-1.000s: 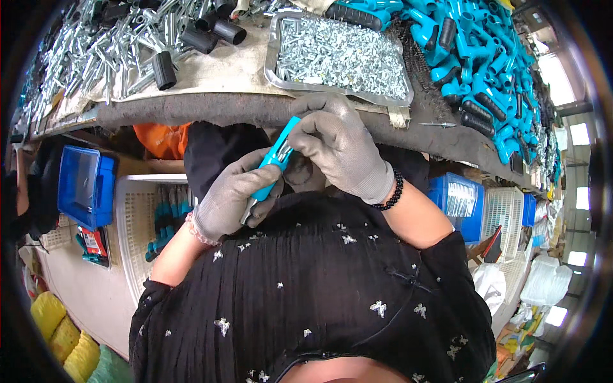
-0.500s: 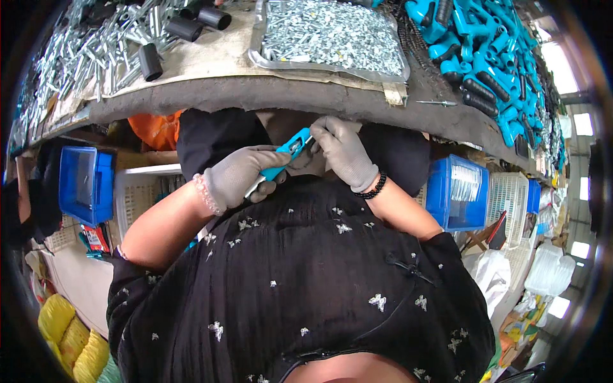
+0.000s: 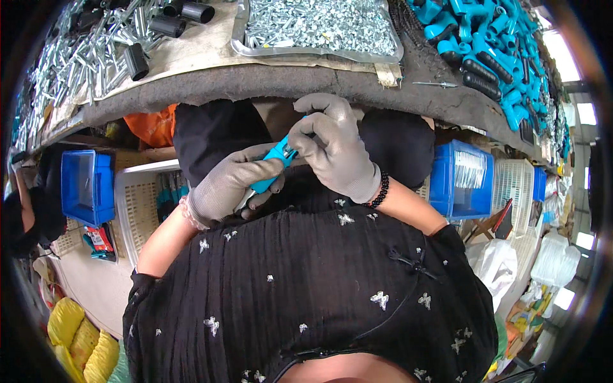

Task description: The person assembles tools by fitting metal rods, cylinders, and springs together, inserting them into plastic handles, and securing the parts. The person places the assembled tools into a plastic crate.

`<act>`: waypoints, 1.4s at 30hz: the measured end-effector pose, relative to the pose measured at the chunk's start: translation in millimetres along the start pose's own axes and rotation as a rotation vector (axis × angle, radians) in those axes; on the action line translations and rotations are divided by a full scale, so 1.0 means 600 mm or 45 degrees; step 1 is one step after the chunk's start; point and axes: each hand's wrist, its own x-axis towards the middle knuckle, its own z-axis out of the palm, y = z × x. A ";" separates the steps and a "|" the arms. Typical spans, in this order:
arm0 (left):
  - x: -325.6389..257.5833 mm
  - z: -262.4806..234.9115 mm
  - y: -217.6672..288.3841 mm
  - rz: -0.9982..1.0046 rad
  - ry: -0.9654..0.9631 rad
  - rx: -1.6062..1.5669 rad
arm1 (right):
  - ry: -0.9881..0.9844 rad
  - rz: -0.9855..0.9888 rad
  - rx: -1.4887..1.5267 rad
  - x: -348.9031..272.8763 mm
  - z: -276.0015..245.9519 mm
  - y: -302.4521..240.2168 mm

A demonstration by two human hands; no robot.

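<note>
Above my lap, my left hand (image 3: pixel 236 182), in a grey glove, is closed around a slim teal tool body (image 3: pixel 276 159). The piece slants up to the right, has a slot with metal showing near its upper end, and a silvery tip at its lower end. Over that upper end curls my right hand (image 3: pixel 335 147), also gloved, its thumb and fingers bent close to the slot. Whatever small thing may be between those fingers is hidden by the glove.
On the bench ahead are a clear tray of small metal parts (image 3: pixel 319 29), loose metal tubes (image 3: pixel 96 64), black sleeves (image 3: pixel 136 62) and a heap of teal parts (image 3: pixel 488 57). A metal rod (image 3: pixel 435 84) lies near the bench edge. Blue bins (image 3: pixel 87 185) and white baskets flank me.
My right hand has shifted from pinching at the tool's upper end to curling over the slot, fingers more raised. The left hand keeps its grip. The view has moved slightly.
</note>
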 end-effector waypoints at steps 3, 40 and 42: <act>-0.002 0.001 0.000 0.015 -0.033 -0.030 | 0.017 -0.172 -0.151 0.005 -0.002 -0.012; 0.001 -0.011 0.080 0.606 0.299 0.146 | 0.065 0.532 0.433 0.206 -0.130 0.104; 0.005 -0.004 0.084 0.593 0.321 0.104 | 0.094 0.547 0.399 0.201 -0.128 0.097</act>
